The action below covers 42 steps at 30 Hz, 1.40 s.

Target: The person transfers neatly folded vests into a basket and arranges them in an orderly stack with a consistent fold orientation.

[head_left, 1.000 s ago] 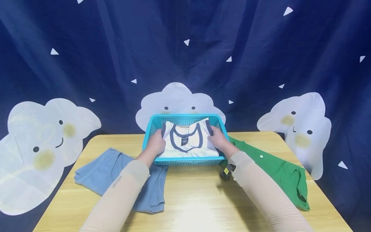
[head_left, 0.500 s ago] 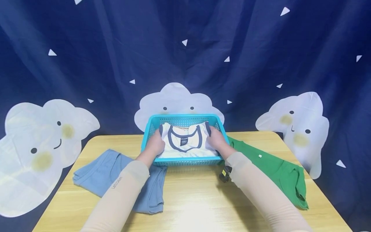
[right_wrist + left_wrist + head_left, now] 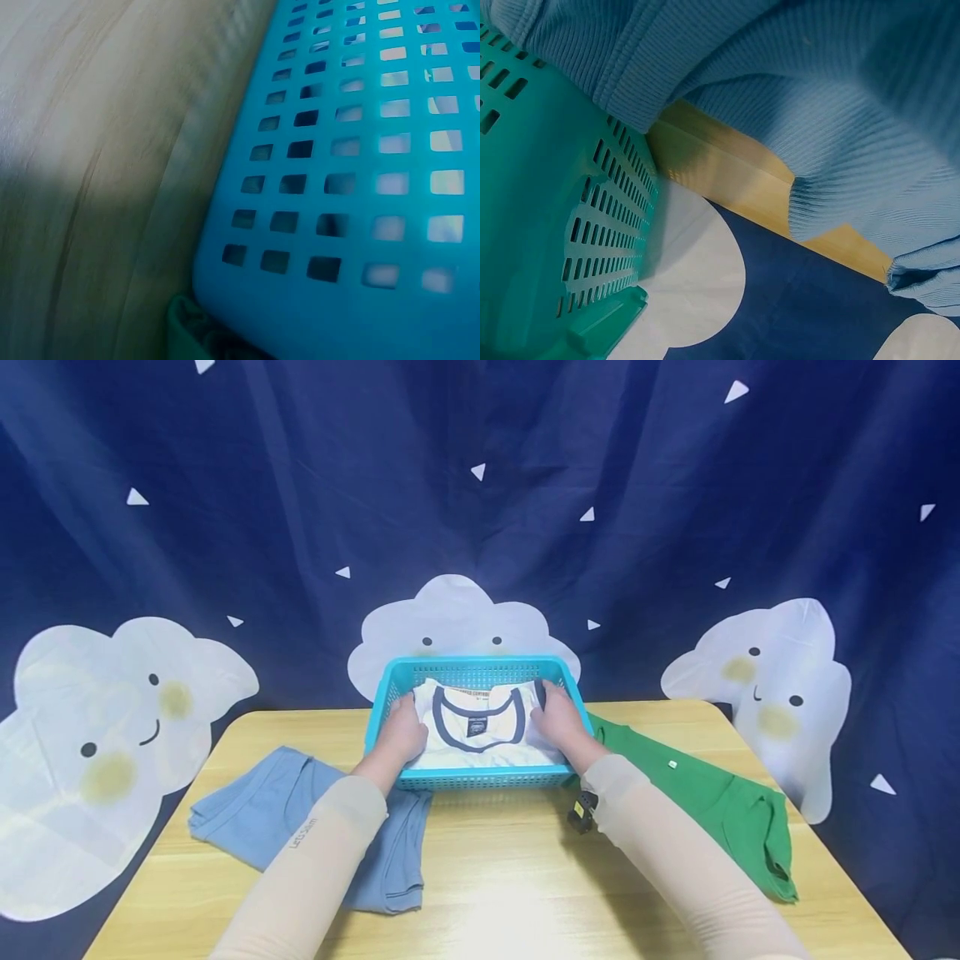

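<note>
A white shirt (image 3: 487, 752) with navy trim lies folded in the turquoise plastic basket (image 3: 480, 777), neckline and dark label facing up. My left hand (image 3: 405, 731) grips the shirt's left edge inside the basket. On the opposite side, my right hand (image 3: 557, 717) holds its right edge by the navy trim. The fingertips of both hands are partly hidden by cloth. Neither hand shows in the wrist views: the left wrist view has the basket's perforated wall (image 3: 607, 232), the right wrist view its lower side (image 3: 315, 307).
Folded blue clothing (image 3: 277, 793) lies on the wooden table (image 3: 495, 877), left of the basket and partly under my left forearm. A green garment (image 3: 720, 802) lies to the right, partly behind my right forearm. A navy curtain (image 3: 480, 527) with white clouds hangs behind the table.
The shirt has sunk lower into the basket and its upper edge lies flatter. Both hands keep hold and have shifted slightly; the view has moved a little.
</note>
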Tool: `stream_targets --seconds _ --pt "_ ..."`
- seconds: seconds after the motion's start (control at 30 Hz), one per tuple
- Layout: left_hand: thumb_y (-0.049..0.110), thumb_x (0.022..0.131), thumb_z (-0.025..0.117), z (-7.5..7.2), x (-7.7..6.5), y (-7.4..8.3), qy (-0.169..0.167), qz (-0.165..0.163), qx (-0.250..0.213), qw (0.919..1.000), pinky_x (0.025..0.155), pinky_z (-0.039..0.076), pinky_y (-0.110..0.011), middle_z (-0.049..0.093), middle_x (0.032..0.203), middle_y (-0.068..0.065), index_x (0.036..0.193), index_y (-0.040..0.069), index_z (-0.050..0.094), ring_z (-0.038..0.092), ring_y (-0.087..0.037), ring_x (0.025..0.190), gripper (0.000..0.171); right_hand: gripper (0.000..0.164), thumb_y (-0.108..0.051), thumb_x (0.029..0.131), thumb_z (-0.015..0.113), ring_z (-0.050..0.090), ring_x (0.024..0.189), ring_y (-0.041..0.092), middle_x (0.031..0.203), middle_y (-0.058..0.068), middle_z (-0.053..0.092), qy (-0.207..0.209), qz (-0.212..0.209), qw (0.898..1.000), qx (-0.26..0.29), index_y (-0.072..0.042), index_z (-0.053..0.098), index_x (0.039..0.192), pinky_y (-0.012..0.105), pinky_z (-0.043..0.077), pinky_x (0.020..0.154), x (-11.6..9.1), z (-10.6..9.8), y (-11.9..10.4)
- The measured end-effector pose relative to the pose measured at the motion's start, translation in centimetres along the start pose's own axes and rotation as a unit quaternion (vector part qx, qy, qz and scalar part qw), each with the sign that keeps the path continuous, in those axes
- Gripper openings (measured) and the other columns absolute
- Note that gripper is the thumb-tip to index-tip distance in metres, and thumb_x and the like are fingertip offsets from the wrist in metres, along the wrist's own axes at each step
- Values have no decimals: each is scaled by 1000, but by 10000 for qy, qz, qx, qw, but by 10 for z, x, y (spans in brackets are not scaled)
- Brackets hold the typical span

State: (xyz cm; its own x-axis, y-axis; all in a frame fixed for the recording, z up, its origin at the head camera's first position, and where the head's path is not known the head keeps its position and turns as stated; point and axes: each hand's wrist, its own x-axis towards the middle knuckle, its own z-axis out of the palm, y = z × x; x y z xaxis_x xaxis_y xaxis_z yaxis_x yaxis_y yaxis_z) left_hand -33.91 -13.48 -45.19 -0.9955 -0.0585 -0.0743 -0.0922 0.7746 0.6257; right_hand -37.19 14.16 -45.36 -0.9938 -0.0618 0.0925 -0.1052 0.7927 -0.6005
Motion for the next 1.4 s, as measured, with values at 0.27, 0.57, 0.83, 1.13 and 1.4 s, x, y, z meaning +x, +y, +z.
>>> stream_targets --seconds 0.27,0.57,0.83,1.13,1.4 --pt "10 100 53 -1 -1 2 223 480 266 9982 121 19 -48 21 161 -24 154 -4 28 21 -39 149 61 68 -9 92 56 26 146 40 157 25 29 302 -399 9987 -53 7 30 152 49 26 119 -6 -5 -6" --pt "28 97 61 4 -3 3 -162 995 1020 9897 121 17 -50 25 161 -21 152 -3 34 16 -36 151 68 80 -33 92 63 23 148 40 158 25 30 -485 -1339 9846 -1015 8 29 152 48 19 122 -7 1 -3" --pt "40 93 67 8 -4 0 -736 876 1045 9879 121 18 -52 22 163 -19 152 -1 37 13 -35 152 78 96 -54 91 62 17 150 40 160 27 25 -1461 -1131 9731 -1373 8 24 154 49 17 122 -14 3 -2" --pt "44 95 62 7 -7 -2 -1232 887 1058 9827 122 13 -53 31 160 -19 152 0 38 9 -35 153 76 105 -63 88 63 9 152 36 163 24 15 -1915 -698 9680 -1463 5 21 156 47 14 123 -16 5 -4" --pt "46 96 62 8 -6 -2 -1748 671 1617 9689 122 11 -51 11 163 -27 154 -8 26 2 -39 152 87 103 -62 90 61 7 152 37 163 26 12 -2112 -647 9628 -1555 8 21 155 47 12 123 -16 5 -5"
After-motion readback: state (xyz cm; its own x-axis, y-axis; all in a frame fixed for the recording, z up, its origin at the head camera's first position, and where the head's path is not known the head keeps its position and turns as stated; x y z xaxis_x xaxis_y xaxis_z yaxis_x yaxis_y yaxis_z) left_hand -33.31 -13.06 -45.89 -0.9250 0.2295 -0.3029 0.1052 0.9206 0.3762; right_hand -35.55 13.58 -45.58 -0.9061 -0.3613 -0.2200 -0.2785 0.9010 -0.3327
